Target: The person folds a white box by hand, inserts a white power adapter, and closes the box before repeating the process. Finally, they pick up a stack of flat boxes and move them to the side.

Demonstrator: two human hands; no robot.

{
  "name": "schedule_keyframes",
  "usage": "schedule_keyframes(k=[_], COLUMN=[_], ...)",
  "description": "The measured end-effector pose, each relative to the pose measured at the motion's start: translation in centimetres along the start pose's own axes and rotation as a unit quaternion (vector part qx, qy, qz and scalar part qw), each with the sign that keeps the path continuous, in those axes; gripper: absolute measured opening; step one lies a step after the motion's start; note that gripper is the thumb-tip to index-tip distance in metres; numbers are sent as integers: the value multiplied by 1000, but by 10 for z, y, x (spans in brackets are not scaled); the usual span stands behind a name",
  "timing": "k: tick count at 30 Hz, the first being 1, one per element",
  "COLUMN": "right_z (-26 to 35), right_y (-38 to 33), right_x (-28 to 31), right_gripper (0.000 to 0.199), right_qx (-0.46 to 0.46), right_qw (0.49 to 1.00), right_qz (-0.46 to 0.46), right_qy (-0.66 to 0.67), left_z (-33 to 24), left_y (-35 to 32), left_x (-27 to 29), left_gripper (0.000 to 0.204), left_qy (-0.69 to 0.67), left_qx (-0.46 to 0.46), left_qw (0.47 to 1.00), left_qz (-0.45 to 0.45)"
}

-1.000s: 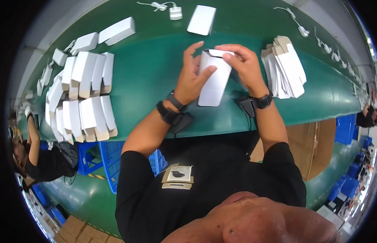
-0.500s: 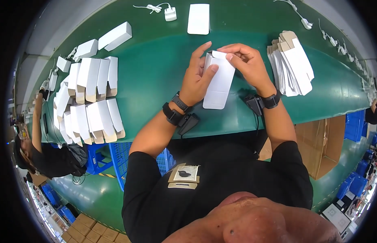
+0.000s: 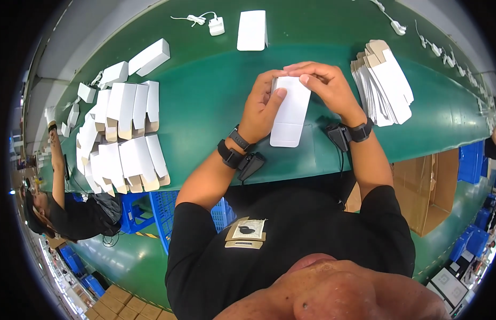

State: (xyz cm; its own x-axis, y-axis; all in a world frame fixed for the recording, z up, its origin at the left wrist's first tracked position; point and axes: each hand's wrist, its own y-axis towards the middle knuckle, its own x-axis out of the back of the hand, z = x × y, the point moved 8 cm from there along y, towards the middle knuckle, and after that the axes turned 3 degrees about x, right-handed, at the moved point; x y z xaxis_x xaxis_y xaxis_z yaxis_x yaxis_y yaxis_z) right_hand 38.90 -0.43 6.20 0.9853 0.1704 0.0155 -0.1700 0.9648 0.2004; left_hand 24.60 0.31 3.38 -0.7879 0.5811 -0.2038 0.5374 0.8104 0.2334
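Note:
A small white carton [image 3: 290, 109] is held over the green table, its lower flap extended toward me and its far end closed. My left hand [image 3: 264, 104] wraps its left side, thumb on the upper face. At the far end, my right hand [image 3: 329, 85] presses the closed edge with its fingers, the thumb near the right corner. The fingertips of both hands meet there. Stacked flat white cartons [image 3: 384, 85] lie to the right of my right hand. Several opened white cartons [image 3: 128, 133] stand in two rows on the left.
Farther off on the green table [image 3: 205, 96] are another white carton [image 3: 252, 29] and a white plug adapter [image 3: 216, 25] with its cable. More adapters [image 3: 437, 49] line the far right. A big brown box [image 3: 426, 186] sits below the right edge. A co-worker [image 3: 72, 213] reaches in at far left.
The top flap, raised half a second ago, is now folded down. My left fingers have closed over the carton's far end, meeting the right ones. The view has shifted slightly.

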Motion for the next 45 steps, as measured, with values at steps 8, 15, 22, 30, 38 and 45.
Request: schedule_keyframes(k=[8, 15, 22, 30, 38, 45], right_z=[2, -47, -35, -25, -11, 90], right_y=[-3, -3, 64, 61, 21, -71], right_x=[-39, -11, 26, -108, -119, -71], right_gripper=[27, 29, 33, 30, 27, 35], right_qx=[16, -90, 31, 96, 49, 81], right_qw=[998, 990, 918, 900, 925, 752], right_qz=[16, -101, -259, 15, 58, -96], right_qy=[-65, -46, -299, -425, -373, -647], left_z=[3, 26, 5, 1, -2, 4], left_y=[-19, -40, -48, -73, -93, -82], left_x=[22, 64, 78, 45, 54, 49], left_gripper=[30, 34, 32, 30, 32, 35], left_qy=[-58, -94, -67, -89, -115, -113], left_qx=[15, -7, -45, -34, -14, 20], left_qw=[998, 975, 969, 984, 972, 981], left_qz=[-23, -201, -234, -149, -205, -156])
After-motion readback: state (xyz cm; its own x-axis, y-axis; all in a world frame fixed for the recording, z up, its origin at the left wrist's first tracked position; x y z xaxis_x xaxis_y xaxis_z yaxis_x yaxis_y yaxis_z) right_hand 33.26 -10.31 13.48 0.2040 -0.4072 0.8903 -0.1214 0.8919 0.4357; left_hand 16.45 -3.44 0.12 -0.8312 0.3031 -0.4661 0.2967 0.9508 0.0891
